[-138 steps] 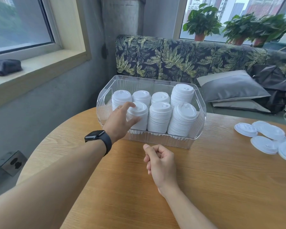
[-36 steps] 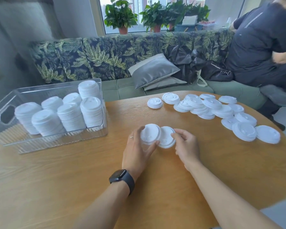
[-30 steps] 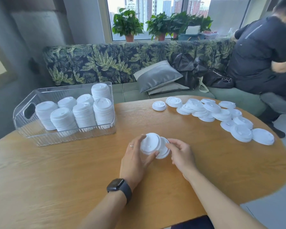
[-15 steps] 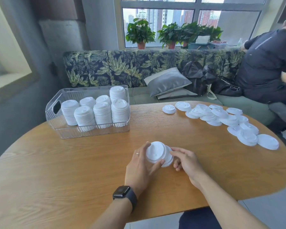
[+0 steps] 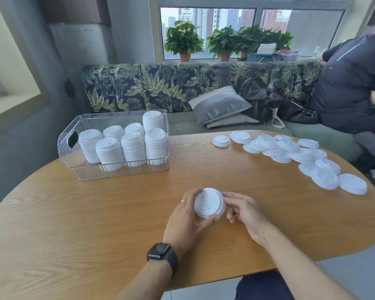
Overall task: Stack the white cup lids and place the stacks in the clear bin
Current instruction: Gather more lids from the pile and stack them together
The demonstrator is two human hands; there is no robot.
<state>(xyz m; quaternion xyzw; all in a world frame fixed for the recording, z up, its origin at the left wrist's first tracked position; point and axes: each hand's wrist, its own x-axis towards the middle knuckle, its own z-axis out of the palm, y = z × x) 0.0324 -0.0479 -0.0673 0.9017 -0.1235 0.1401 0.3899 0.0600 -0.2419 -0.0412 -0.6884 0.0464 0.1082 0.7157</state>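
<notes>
Two white cup lids (image 5: 208, 202), one nested on the other, sit just above the wooden table's middle between both my hands. My left hand (image 5: 187, 217) curls its fingers and thumb round their left rim. My right hand (image 5: 244, 211) pinches the right rim with curled fingers. The clear bin (image 5: 74, 158) stands at the back left and holds several tall stacks of white lids (image 5: 134, 146). Several loose white lids (image 5: 290, 151) lie scattered along the table's back right.
The round wooden table (image 5: 95, 224) has its front edge close below my forearms. A leaf-patterned sofa (image 5: 160, 87) with a grey cushion (image 5: 221, 107) runs behind it. A person in dark clothes (image 5: 353, 83) sits at the far right.
The two lids, side by side 1.2 s ago, have slid together into one small stack between my hands. The view has pulled back and tilted up.
</notes>
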